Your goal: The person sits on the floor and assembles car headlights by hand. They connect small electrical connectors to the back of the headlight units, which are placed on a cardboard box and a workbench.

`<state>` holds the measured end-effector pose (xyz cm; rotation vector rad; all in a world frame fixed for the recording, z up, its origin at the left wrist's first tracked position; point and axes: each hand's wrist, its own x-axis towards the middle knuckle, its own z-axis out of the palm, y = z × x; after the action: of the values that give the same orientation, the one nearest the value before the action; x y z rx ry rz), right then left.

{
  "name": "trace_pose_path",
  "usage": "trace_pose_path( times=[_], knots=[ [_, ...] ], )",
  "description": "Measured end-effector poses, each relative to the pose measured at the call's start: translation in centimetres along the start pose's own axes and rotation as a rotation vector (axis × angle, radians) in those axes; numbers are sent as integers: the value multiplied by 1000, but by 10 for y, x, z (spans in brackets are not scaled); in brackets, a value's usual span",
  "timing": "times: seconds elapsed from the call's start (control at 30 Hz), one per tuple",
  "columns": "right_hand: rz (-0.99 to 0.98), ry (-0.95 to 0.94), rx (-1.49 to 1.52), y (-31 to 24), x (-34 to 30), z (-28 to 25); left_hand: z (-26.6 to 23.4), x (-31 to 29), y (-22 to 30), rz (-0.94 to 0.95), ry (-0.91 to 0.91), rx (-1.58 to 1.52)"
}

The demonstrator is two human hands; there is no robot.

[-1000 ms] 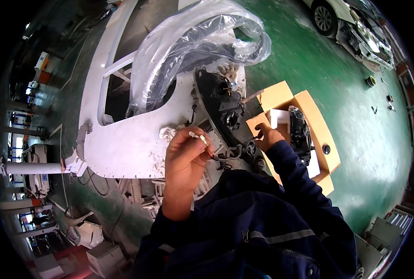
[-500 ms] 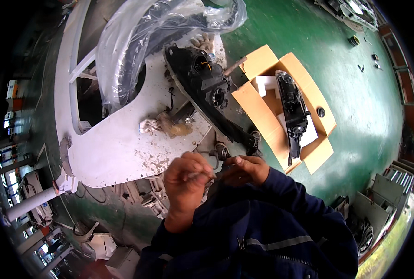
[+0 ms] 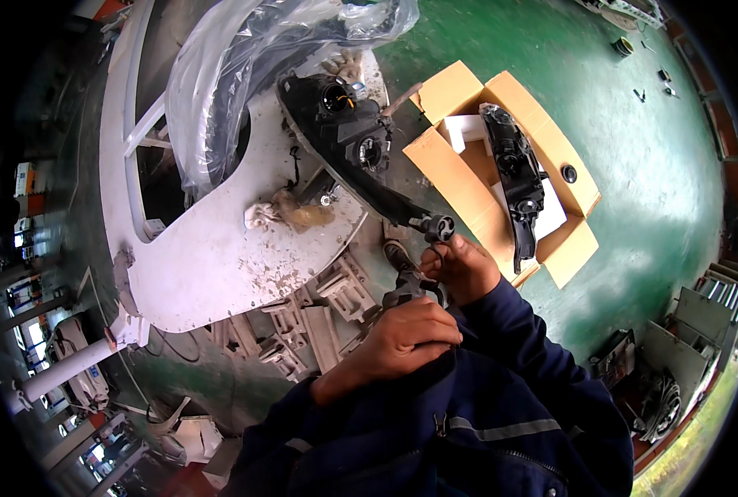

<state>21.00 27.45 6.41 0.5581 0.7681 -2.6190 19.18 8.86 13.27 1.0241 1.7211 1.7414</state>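
Note:
My right hand (image 3: 470, 272) is closed, its fingertips at a small dark round part (image 3: 438, 229) with a thin loop hanging below it. My left hand (image 3: 410, 338) is curled into a fist against the front of my dark blue jacket (image 3: 385, 431); whatever lies inside it is hidden. Just beyond this fist is a dark shape (image 3: 410, 286) that I cannot make out. A black headlight housing (image 3: 344, 137) lies along the right side of the pale panel, its narrow end reaching toward my right hand. Another headlight (image 3: 514, 178) rests in an opened cardboard box (image 3: 443, 170).
The worn white panel (image 3: 195, 277) carries clear plastic wrap (image 3: 212, 108), a dirty work glove (image 3: 282, 213) and another glove (image 3: 346, 65). Metal brackets (image 3: 344, 286) lie under its near edge. A black ring-shaped cap (image 3: 569, 173) sits on the box flap. A metal cabinet (image 3: 675, 348) stands at right.
Both hands were raised close together with fingers pinched. Now the left has dropped to the jacket front, and the right has moved slightly away, with the dark round part at its fingertips.

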Motion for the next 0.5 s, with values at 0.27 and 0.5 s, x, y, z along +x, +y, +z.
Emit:
trace_pose_path(
  times=[0.27, 0.5],
  knots=[
    [-310, 19, 110, -30, -79, -62, 106, 24, -1, 191, -239, 568],
    [-429, -220, -14, -65, -188, -127, 165, 66, 39, 69, -254, 238]
  ],
)
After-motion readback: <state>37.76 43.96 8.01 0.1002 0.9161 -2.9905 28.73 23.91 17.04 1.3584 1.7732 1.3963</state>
